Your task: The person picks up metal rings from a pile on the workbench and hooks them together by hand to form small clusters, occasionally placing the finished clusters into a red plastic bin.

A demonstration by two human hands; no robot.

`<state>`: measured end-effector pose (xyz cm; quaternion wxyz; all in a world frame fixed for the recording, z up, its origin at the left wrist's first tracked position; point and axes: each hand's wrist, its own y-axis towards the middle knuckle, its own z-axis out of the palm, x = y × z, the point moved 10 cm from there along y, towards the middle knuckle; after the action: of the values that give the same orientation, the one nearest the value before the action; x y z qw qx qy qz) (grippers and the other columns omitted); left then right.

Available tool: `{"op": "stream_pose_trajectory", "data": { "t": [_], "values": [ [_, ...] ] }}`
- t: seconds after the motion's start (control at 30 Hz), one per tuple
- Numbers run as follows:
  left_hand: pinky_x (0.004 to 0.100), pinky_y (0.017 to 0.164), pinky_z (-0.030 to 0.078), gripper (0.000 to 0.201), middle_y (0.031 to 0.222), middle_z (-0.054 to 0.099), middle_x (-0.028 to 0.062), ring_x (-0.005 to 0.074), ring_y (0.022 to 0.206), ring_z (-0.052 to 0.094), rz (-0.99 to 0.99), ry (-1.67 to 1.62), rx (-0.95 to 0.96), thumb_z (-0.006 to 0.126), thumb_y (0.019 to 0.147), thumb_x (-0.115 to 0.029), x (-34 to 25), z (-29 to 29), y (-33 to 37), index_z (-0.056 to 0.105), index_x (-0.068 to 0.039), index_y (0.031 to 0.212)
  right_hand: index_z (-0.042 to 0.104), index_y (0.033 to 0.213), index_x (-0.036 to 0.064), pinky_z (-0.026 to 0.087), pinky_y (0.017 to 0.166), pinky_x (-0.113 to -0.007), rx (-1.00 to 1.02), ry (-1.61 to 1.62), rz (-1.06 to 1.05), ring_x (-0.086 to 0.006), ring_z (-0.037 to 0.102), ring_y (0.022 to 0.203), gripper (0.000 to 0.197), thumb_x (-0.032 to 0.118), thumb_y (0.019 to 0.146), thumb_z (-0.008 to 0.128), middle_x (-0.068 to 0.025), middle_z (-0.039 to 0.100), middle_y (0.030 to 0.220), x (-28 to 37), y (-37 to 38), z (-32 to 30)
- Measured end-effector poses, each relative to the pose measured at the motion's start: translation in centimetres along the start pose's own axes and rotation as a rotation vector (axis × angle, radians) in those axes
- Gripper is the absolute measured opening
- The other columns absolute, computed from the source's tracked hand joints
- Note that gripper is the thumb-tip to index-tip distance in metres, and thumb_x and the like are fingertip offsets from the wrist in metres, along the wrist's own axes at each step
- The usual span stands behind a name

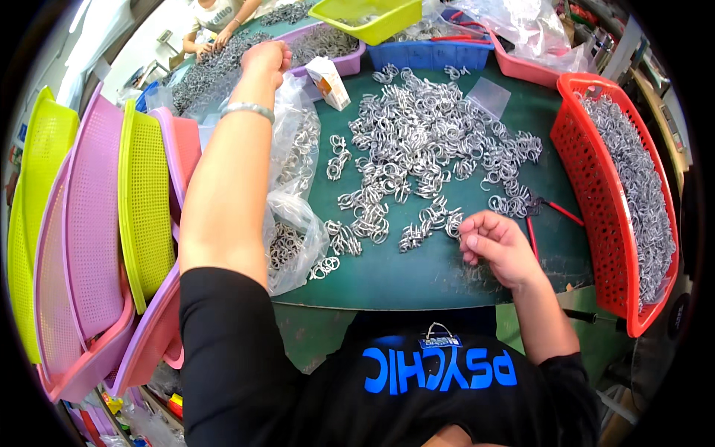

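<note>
My left arm stretches far forward, and my left hand (267, 61) is closed in a fist above the far-left side of the table. Whatever it holds, if anything, is hidden. My right hand (494, 244) is near the table's front edge, its fingers curled in and the thumb close to them. No held thing can be made out there. Its fingertips are right beside a small cluster of silver metal rings (432, 223). Beyond that cluster spreads a large heap of similar open rings (417, 138). Pliers with red handles (532, 237) lie just right of my right hand.
A red basket (599, 201) full of metal pieces stands at right. Clear plastic bags (294, 246) with rings lie at left, near a small white box (328, 83). Stacked plastic baskets (93, 216) line the left side. Another person's hands (212, 45) work at the far-left pile.
</note>
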<state>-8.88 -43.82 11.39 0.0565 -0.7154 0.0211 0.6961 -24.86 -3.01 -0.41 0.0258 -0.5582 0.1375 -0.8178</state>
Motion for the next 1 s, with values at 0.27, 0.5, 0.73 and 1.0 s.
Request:
{"op": "stream_pose_trajectory", "data": {
  "t": [0.27,0.5,0.73,1.0],
  "values": [
    [0.0173,0.053,0.040,0.019,0.085,0.059,0.0048,0.0069,0.065,0.049,0.092,-0.072,0.335,0.055,0.083,-0.009,0.6,4.5,-12.7,0.055,0.000,0.100,0.055,0.096,0.0006,0.045,0.062,-0.027,-0.125,-1.003,-0.568,-0.0195,0.056,0.068,0.023,0.001,0.073,0.057,-0.0074,0.058,0.076,6.1,2.4,1.7],
    [0.0159,0.048,0.036,0.016,0.076,0.059,0.0006,0.0026,0.057,0.046,0.046,-0.049,0.584,0.057,0.081,-0.010,4.2,7.4,-23.8,0.060,-0.004,0.096,0.053,0.104,0.0068,0.040,0.080,-0.036,0.053,-1.573,-0.677,-0.0255,0.050,0.093,0.042,0.011,0.064,0.067,-0.0081,0.055,0.095,4.3,3.2,6.0],
    [0.0268,0.058,0.044,0.028,0.080,0.059,0.0057,0.0137,0.063,0.052,0.471,0.664,0.686,0.068,0.069,-0.012,10.0,8.0,-30.7,0.061,-0.002,0.095,0.051,0.107,0.0064,0.042,0.079,-0.038,0.055,-1.505,-0.635,-0.0288,0.052,0.093,0.047,0.012,0.063,0.068,-0.0111,0.052,0.100,4.2,3.9,5.2],
    [0.0276,0.059,0.043,0.021,0.074,0.054,0.0082,0.0192,0.062,0.053,0.608,0.781,0.774,0.067,0.068,-0.010,9.8,8.2,-32.7,0.062,-0.002,0.086,0.054,0.099,0.0039,0.045,0.061,-0.032,-0.020,-1.307,-0.549,-0.0223,0.054,0.068,0.031,0.004,0.068,0.061,-0.0092,0.052,0.077,4.3,6.7,2.0]
  ]
}}
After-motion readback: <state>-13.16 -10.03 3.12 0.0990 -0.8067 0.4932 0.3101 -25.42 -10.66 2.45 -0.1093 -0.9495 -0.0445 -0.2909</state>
